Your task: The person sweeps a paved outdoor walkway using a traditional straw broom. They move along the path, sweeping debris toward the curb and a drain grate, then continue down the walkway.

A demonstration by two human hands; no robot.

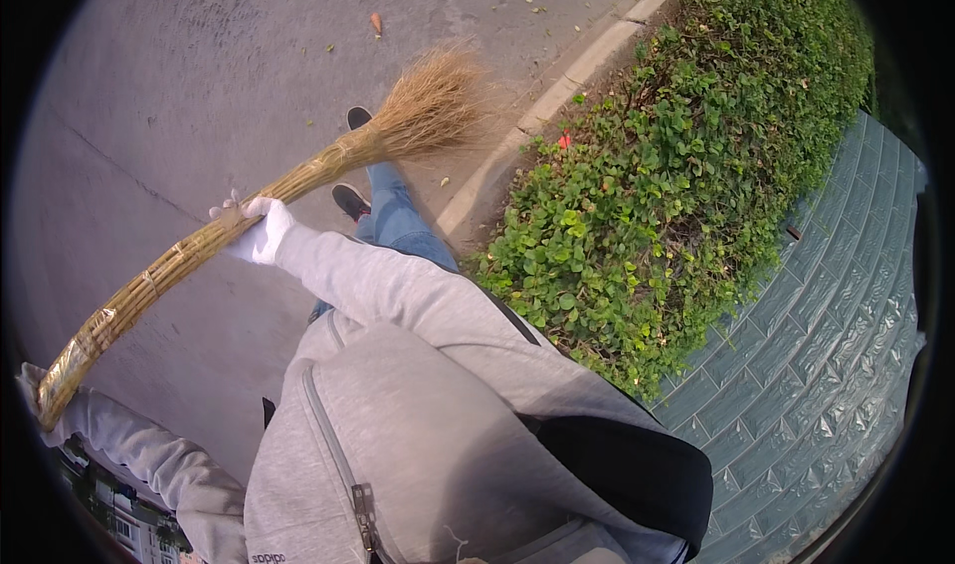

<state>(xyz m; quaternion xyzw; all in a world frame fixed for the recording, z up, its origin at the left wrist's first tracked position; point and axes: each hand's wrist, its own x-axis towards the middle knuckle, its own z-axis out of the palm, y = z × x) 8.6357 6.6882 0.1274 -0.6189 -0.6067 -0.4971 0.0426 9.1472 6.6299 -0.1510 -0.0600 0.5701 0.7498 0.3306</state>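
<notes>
A long broom made of bundled stalks crosses in front of me, bound at several points with clear tape. Its brushy tan bristles fan out beside the curb; whether they touch the ground I cannot tell. My right hand, in a white glove, wraps around the middle of the handle. At the handle's taped upper end, near the picture's left rim, my left hand grips it, partly hidden behind the stalks. Both arms wear light grey sleeves.
A concrete curb borders a leafy green hedge on the right. Beyond it lies a glossy grey-green tiled surface. A brown leaf and small green ones lie on the pavement. My dark shoes stand below the broom.
</notes>
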